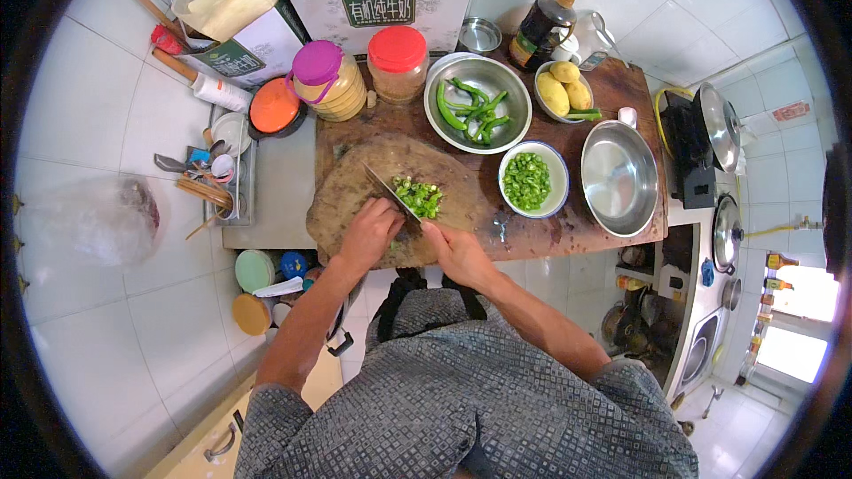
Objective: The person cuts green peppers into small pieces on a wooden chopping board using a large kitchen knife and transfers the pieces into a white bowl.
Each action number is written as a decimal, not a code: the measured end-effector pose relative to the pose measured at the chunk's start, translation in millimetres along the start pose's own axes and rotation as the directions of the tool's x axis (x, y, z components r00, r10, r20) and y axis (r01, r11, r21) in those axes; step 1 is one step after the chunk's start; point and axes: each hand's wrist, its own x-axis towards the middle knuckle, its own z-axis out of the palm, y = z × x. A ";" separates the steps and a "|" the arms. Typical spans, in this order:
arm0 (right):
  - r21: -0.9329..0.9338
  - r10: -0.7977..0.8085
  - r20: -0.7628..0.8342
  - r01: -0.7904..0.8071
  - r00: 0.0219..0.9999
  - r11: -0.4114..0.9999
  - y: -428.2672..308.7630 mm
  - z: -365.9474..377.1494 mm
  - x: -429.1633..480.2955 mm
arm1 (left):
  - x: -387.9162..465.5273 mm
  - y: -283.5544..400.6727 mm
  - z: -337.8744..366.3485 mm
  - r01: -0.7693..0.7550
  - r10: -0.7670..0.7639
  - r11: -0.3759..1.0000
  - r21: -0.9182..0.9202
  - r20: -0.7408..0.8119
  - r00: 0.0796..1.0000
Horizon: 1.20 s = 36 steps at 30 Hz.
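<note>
A kitchen knife (pixel 393 193) lies slantwise over the round wooden chopping board (pixel 346 153), its handle end in my right hand (pixel 452 249). On the board just right of the blade is a small heap of chopped green peppers (pixel 421 196). My left hand (pixel 373 225) rests left of the blade with bent fingers; whether it holds a piece of pepper is hidden. Chopped green pepper (pixel 526 181) fills much of a white bowl (pixel 562 193) right of the board. Behind stands a steel basin (pixel 434 106) with whole green peppers (pixel 452 110) in it.
An empty steel pan (pixel 619 176) stands at the right of the wooden table (pixel 519 239). Behind are a bowl of peeled potatoes (pixel 554 93), a dark sauce bottle (pixel 540 30), a red-lidded jar (pixel 398 56) and a purple-lidded jar (pixel 329 90). A utensil rack (pixel 246 196) stands left.
</note>
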 end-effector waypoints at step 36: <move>0.014 -0.087 -0.029 0.087 0.996 0.996 -3.1 19.6 12.2 | -8.9 -7.1 -16.5 0.115 -0.103 0.992 -0.047 0.196 0.975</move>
